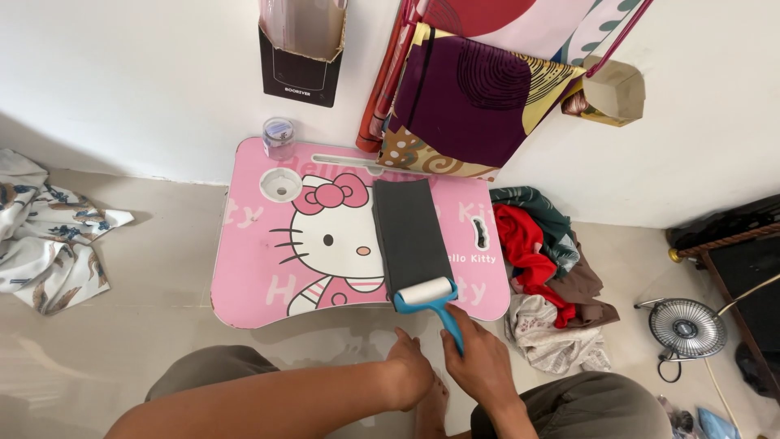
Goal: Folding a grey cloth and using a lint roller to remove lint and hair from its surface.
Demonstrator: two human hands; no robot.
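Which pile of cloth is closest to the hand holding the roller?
The red, green and white clothes pile beside the pink table, near the right hand. The flowery white cloth lies far off left.

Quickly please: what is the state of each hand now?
Left hand: holds nothing, rests low near the foot.
Right hand: closed on the blue lint roller handle.

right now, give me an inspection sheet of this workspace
surface: pink lap table with a cartoon cat print, on a pale floor against a white wall
job's things: dark folded cloth lying on the table; blue lint roller at its near end
clutter: small clear jar at the table's back edge; patterned cloth to the left; clothes pile to the right
grippers: right hand grips the roller handle; left hand rests empty near the table's edge
cables: black cord by the small fan
surroundings: hanging fabrics, cardboard box on wall
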